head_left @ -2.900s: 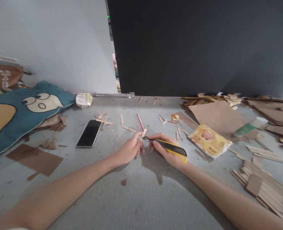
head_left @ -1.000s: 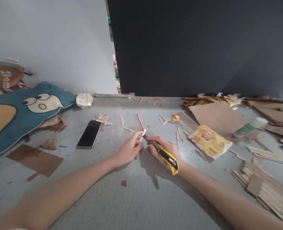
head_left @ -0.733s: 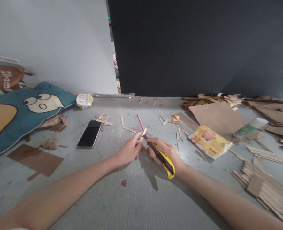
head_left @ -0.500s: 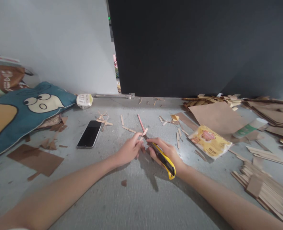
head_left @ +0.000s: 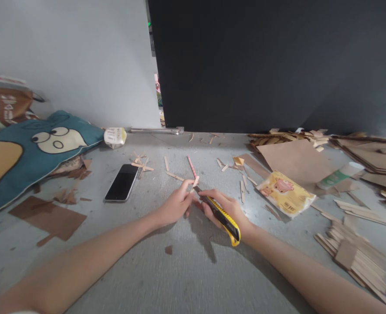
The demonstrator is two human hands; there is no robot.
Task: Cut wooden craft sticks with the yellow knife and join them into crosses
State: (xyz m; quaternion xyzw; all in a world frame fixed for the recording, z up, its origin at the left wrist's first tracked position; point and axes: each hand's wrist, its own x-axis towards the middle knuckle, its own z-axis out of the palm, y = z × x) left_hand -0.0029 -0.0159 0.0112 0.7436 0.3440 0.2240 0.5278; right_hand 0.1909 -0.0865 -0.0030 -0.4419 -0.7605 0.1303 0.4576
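Note:
My right hand [head_left: 224, 208] is closed around a yellow and black utility knife [head_left: 224, 218], its blade end pointing up and left. Between the thumb and fingers of my left hand [head_left: 177, 201] is a short wooden craft stick [head_left: 196, 181]. The blade end lies right beside that stick; whether it touches the wood I cannot tell. Just beyond the fingertips, a thin red and white striped stick [head_left: 191, 165] rests on the table. My fingers partly hide the lower end of the craft stick.
To the left are a phone [head_left: 121, 183], stick pieces [head_left: 142, 165] joined in a star and a blue cushion [head_left: 59, 144]. On the right lie a yellow tissue pack [head_left: 284, 194], brown cardboard [head_left: 297, 163] and a pile of craft sticks [head_left: 359, 253]. A dark panel [head_left: 271, 65] stands behind.
The craft stick in my left hand has shifted very slightly left and down, and the knife's blade end has moved a little with it. Both hands keep their grip.

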